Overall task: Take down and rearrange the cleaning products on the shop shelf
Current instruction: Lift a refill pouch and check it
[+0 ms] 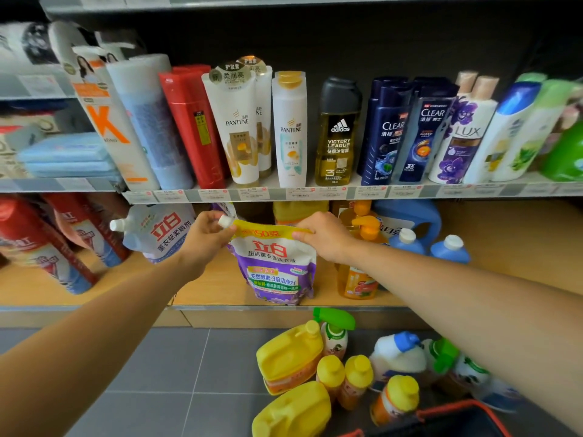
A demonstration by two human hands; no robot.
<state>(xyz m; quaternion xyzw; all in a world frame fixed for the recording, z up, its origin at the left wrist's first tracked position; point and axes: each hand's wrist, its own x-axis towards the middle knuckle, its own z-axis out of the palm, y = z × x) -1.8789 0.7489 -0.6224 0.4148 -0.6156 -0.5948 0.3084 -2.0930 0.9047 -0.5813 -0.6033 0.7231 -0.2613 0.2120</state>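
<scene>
A purple and white detergent refill pouch [279, 269] with a yellow top band stands upright on the wooden bottom shelf [220, 291]. My left hand [206, 236] pinches its top left corner by the white spout cap. My right hand [321, 236] grips the top right corner. A second white pouch [161, 231] leans to the left of it. An orange pump bottle [359, 275] stands just right of the held pouch, with blue detergent bottles [410, 228] further right. On the grey floor lie several yellow jugs [288, 357] and spray bottles [334, 332].
The shelf above holds a row of shampoo and body wash bottles [337, 134] behind price tags. Red and white pouches [47, 244] lean at the far left of the bottom shelf. A dark basket with an orange rim [454, 414] sits at the bottom right.
</scene>
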